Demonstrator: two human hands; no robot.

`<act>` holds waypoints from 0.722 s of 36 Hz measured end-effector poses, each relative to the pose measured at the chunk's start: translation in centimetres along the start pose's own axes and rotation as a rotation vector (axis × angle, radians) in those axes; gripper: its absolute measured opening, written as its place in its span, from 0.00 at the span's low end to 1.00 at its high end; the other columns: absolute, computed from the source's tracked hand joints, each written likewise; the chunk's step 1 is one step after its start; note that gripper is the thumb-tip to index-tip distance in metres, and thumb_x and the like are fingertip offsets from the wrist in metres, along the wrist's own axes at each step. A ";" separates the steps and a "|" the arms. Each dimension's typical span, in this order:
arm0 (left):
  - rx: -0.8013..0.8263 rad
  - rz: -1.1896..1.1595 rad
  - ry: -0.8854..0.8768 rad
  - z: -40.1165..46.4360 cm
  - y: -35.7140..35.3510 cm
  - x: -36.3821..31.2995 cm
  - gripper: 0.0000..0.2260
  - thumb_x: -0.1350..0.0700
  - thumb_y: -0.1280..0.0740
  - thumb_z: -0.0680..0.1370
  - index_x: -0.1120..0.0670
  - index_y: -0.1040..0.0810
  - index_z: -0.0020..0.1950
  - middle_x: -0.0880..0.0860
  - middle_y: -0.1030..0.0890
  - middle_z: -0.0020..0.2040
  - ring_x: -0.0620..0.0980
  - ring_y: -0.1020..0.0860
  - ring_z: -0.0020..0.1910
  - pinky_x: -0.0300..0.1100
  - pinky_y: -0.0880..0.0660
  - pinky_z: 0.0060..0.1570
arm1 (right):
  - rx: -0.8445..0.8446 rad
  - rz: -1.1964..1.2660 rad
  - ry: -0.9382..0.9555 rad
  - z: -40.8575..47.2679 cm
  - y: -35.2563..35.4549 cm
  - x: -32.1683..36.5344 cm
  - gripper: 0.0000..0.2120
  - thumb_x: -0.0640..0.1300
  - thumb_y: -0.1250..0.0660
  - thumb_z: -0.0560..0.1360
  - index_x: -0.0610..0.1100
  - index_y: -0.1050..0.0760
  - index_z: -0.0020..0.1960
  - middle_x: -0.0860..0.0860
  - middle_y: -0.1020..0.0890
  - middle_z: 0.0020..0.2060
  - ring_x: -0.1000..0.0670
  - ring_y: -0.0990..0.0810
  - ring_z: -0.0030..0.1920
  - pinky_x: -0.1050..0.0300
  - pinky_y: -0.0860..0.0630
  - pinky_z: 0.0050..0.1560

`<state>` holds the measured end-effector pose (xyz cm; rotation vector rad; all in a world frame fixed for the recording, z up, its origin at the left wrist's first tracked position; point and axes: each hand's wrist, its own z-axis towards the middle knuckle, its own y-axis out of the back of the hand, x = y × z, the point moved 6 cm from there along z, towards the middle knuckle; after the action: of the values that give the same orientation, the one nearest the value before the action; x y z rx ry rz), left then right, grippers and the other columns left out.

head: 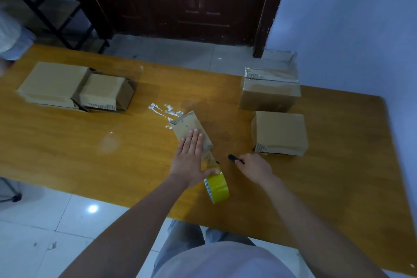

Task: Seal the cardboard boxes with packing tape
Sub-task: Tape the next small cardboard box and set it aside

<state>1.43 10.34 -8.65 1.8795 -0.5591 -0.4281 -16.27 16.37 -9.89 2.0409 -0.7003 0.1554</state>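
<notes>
— So, what's biggest from where you stand?

— Easily the wooden tabletop [79, 142], orange-brown and glossy, with white scuffs [165, 111] near the middle. Behind it a dark door [180, 0], pale floor tiles, a black shelf frame [45, 7] to the far left.

— And the boxes?

— Four closed ones, plus a flat piece. On the far left sit a large cardboard box [53, 84] and a smaller box [106, 92] touching its right side. On the right, a taped box [269, 90] at the back, its top seam glossy with tape, and a plain box [279, 133] just in front of it, nearer the person. In the middle lies a flat cardboard piece [189, 128], tilted, one end toward the scuffs.

— The hands?

— The left hand [191, 160] lies flat, fingers straight, pressing on the near end of that flat cardboard piece; its thumb reaches out to the tape roll [217, 185]. The right hand [256, 168] is curled around a small black tool [234, 158], its dark tip poking out toward the middle, close beside the plain box.

— Where's the tape exactly?

— The yellow roll stands on edge near the front edge, just under the left thumb, with a clear strip [209, 158] running from it up to the cardboard.
</notes>
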 end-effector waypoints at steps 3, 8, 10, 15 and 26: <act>-0.001 -0.006 0.001 0.0 0.1 0.0 0.55 0.22 0.74 0.58 0.59 0.72 0.73 0.55 0.73 0.73 0.53 0.70 0.74 0.49 0.65 0.74 | -0.032 0.020 -0.055 0.3 -1.5 -0.7 0.13 0.49 0.45 0.81 0.45 0.25 0.55 0.49 0.24 0.38 0.48 0.25 0.37 0.58 0.34 0.28; 0.003 -0.016 0.002 -0.1 0.1 -0.1 0.56 0.22 0.75 0.56 0.59 0.71 0.74 0.55 0.72 0.73 0.53 0.70 0.74 0.48 0.65 0.74 | -0.173 -0.081 -0.100 0.5 -2.3 -0.2 0.13 0.49 0.43 0.80 0.44 0.31 0.61 0.45 0.32 0.59 0.44 0.29 0.58 0.51 0.27 0.47; 0.002 -0.012 0.002 -0.1 0.2 -0.1 0.56 0.22 0.76 0.56 0.59 0.72 0.73 0.55 0.72 0.73 0.53 0.70 0.74 0.48 0.65 0.74 | -0.311 -0.026 -0.031 0.3 -2.1 0.8 0.14 0.50 0.41 0.80 0.42 0.29 0.59 0.46 0.33 0.57 0.45 0.31 0.59 0.51 0.26 0.53; -0.016 -0.019 0.002 -0.1 0.1 -0.1 0.55 0.22 0.76 0.57 0.59 0.73 0.72 0.56 0.72 0.73 0.53 0.70 0.74 0.48 0.67 0.73 | -0.068 0.661 0.091 0.1 -2.9 3.9 0.13 0.49 0.39 0.79 0.41 0.22 0.53 0.51 0.28 0.48 0.50 0.27 0.54 0.56 0.31 0.55; -0.151 -0.345 0.013 0.2 0.8 0.8 0.39 0.30 0.60 0.74 0.53 0.53 0.78 0.48 0.57 0.78 0.41 0.64 0.73 0.37 0.67 0.71 | 0.092 0.778 0.176 -0.3 -4.0 4.9 0.12 0.46 0.36 0.78 0.38 0.20 0.51 0.49 0.20 0.44 0.52 0.23 0.47 0.57 0.29 0.51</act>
<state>1.81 9.52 -8.01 1.8325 -0.1854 -0.6640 -10.00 16.17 -10.86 1.7079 -1.3567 0.8121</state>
